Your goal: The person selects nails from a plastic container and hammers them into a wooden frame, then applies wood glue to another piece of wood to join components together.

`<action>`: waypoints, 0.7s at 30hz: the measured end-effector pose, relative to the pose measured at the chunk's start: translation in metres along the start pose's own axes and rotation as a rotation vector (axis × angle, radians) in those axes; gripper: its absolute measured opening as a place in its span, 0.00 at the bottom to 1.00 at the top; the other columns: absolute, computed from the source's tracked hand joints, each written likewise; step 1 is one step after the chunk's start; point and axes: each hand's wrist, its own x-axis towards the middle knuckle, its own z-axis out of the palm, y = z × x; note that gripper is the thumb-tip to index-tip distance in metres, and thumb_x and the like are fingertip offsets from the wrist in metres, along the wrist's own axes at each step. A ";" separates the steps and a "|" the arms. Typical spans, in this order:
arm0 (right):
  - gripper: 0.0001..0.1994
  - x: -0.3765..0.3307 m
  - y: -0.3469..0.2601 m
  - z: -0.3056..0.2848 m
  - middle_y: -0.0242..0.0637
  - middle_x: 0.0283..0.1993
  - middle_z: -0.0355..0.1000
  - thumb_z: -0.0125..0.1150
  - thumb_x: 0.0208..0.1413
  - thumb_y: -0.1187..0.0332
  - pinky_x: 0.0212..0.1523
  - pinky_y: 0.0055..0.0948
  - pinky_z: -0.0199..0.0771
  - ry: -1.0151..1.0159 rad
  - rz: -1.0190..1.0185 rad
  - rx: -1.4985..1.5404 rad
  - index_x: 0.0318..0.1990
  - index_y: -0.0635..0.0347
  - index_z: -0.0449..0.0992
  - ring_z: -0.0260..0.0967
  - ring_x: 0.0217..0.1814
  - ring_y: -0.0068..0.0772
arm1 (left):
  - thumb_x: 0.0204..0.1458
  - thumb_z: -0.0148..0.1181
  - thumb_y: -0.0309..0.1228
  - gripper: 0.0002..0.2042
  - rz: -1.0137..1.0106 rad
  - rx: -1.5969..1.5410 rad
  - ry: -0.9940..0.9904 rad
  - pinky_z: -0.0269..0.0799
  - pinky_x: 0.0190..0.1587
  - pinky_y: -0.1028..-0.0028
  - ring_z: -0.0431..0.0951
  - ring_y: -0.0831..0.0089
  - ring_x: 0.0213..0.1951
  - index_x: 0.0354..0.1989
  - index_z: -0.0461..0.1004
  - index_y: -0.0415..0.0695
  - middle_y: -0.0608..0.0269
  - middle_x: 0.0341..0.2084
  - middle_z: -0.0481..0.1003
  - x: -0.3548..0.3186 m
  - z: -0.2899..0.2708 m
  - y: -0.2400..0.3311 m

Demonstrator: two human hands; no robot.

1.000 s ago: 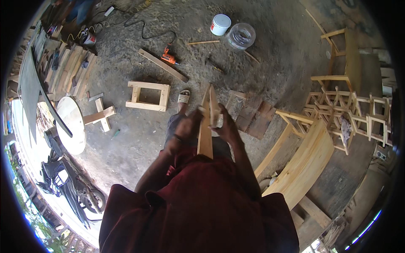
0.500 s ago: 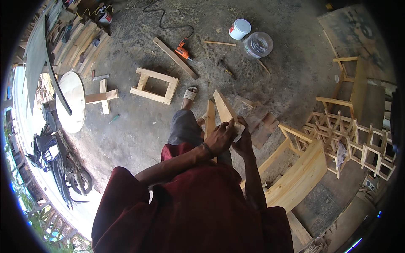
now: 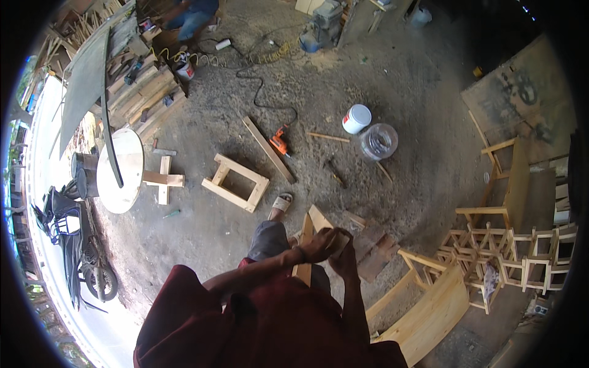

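A pale wooden board (image 3: 318,218) slants up in front of my body, its near end between my two hands. My left hand (image 3: 318,245) reaches across with its fingers wrapped over the board. Around the near end, my right hand (image 3: 343,260) is closed from the right side. A second wooden piece (image 3: 304,240) stands just left of the board, beside my leg. Whether the two pieces are joined is hidden by my hands and body. Any small thing under my fingers cannot be made out.
Ahead lie a rectangular wooden frame (image 3: 235,183), a loose plank (image 3: 269,150), an orange corded power tool (image 3: 278,142) and a white bucket (image 3: 356,119). Wooden benches (image 3: 429,313) and stacked stool frames (image 3: 485,245) stand right. At left are a round tabletop (image 3: 121,172) and a motorbike (image 3: 70,245).
The view has tilted up, so everything sits lower and a seated person shows at the far left. Both hands stay on the board, and their grip has shifted slightly.
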 end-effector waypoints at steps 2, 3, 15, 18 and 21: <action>0.43 -0.009 -0.011 0.004 0.54 0.59 0.65 0.71 0.44 0.69 0.59 0.43 0.70 0.031 -0.032 0.046 0.66 0.60 0.50 0.66 0.62 0.54 | 0.60 0.56 0.37 0.27 0.042 -0.032 0.019 0.69 0.57 0.55 0.70 0.45 0.59 0.65 0.58 0.41 0.40 0.55 0.69 -0.011 0.008 -0.007; 0.43 -0.013 -0.003 0.010 0.54 0.60 0.64 0.71 0.44 0.70 0.59 0.44 0.70 0.029 -0.047 0.011 0.66 0.59 0.50 0.66 0.62 0.54 | 0.60 0.56 0.37 0.27 -0.007 -0.033 -0.025 0.69 0.58 0.55 0.69 0.45 0.59 0.65 0.59 0.41 0.40 0.55 0.69 -0.013 0.004 -0.004; 0.43 -0.011 0.007 0.029 0.52 0.61 0.63 0.76 0.43 0.68 0.57 0.46 0.72 0.133 0.031 0.042 0.63 0.59 0.51 0.67 0.62 0.54 | 0.54 0.61 0.33 0.24 0.275 -0.128 -0.260 0.62 0.64 0.56 0.68 0.51 0.61 0.61 0.66 0.48 0.54 0.56 0.71 0.028 -0.016 -0.017; 0.44 -0.009 0.010 0.024 0.55 0.60 0.64 0.77 0.41 0.66 0.57 0.47 0.71 0.169 0.040 0.042 0.62 0.61 0.52 0.67 0.62 0.56 | 0.54 0.62 0.34 0.24 0.257 -0.104 -0.328 0.64 0.63 0.57 0.69 0.52 0.60 0.61 0.68 0.51 0.53 0.56 0.71 0.039 -0.024 -0.011; 0.45 -0.005 0.016 0.015 0.57 0.59 0.65 0.78 0.41 0.64 0.57 0.47 0.71 0.174 0.025 0.040 0.63 0.62 0.52 0.67 0.62 0.56 | 0.54 0.63 0.37 0.24 0.207 -0.110 -0.356 0.65 0.63 0.57 0.70 0.52 0.60 0.61 0.69 0.54 0.53 0.56 0.71 0.048 -0.021 -0.008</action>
